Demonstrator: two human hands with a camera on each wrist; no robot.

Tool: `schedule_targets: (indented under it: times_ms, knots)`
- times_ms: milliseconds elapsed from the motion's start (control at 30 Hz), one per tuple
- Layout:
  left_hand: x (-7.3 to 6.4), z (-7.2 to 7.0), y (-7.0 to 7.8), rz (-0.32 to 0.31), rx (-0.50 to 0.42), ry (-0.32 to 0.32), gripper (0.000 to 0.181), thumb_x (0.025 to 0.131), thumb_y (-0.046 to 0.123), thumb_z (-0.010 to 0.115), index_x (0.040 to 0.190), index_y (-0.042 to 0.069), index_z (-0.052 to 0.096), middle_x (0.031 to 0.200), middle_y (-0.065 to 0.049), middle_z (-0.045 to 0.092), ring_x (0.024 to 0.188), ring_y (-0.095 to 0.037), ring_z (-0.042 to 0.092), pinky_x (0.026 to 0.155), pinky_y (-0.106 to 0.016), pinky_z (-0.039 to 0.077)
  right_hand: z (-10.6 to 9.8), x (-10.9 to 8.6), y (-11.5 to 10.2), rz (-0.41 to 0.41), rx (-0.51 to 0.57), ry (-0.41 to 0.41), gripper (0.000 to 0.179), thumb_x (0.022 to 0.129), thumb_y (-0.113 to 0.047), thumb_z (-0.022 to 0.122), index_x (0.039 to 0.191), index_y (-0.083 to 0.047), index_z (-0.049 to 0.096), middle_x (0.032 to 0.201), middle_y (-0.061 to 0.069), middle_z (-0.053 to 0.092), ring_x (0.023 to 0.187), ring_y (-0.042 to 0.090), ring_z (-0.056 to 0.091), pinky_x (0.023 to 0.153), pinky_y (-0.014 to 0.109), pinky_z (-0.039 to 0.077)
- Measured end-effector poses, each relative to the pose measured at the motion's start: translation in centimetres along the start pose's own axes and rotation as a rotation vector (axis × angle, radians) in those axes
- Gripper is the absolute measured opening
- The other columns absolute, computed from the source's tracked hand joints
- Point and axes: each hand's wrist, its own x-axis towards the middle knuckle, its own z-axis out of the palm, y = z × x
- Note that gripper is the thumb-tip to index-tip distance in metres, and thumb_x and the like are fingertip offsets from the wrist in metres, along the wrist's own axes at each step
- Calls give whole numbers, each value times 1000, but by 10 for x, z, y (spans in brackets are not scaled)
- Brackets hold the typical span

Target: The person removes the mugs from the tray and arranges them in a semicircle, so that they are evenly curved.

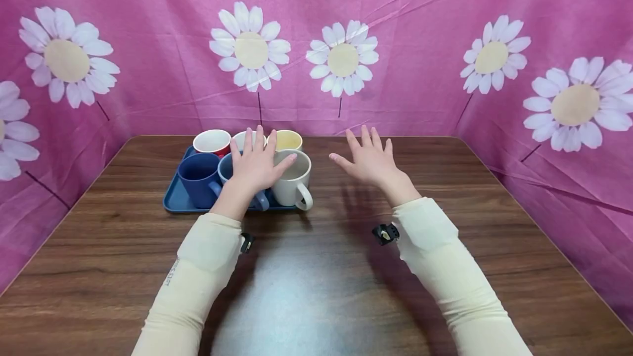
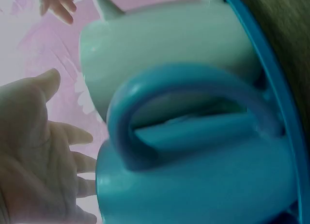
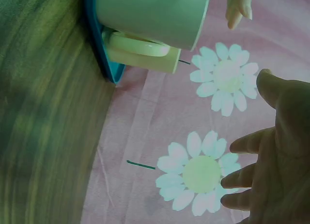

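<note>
My left hand, fingers spread, hovers above the mugs and holds nothing. Below it stands a medium-blue mug, partly hidden by the hand in the head view. To its right is an off-white mug with its handle toward the front right. A dark blue mug stands to the left. Behind are a red mug with a white inside, a white-rimmed mug mostly covered by my fingers, and a yellow-lined mug. My right hand hangs over the table right of the mugs, fingers spread, holding nothing.
All the mugs stand on a blue tray at the back left of the brown wooden table. A pink cloth with white daisies hangs behind and along both sides of the table.
</note>
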Motion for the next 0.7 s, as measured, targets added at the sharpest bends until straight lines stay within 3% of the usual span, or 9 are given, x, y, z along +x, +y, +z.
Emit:
schedule_targets:
  times_ms: [333, 700]
  knots:
    - [-11, -14, -28, -20, -28, 49, 80, 82, 62, 29, 139, 9, 11, 141, -19, 3, 127, -32, -10, 91, -57, -13, -9, -13, -8, -11, 25, 31, 76, 83, -60, 33, 138, -10, 19, 140, 22, 7, 127, 34, 1, 94, 58, 7]
    - [-36, -31, -73, -25, -134, 127, 82, 83, 60, 33, 138, 2, 11, 139, -25, 5, 126, -38, -5, 88, -59, -16, 9, -26, -23, -78, 104, 101, 70, 84, -55, 38, 134, -6, 31, 136, 22, 24, 123, 35, 20, 93, 53, 20]
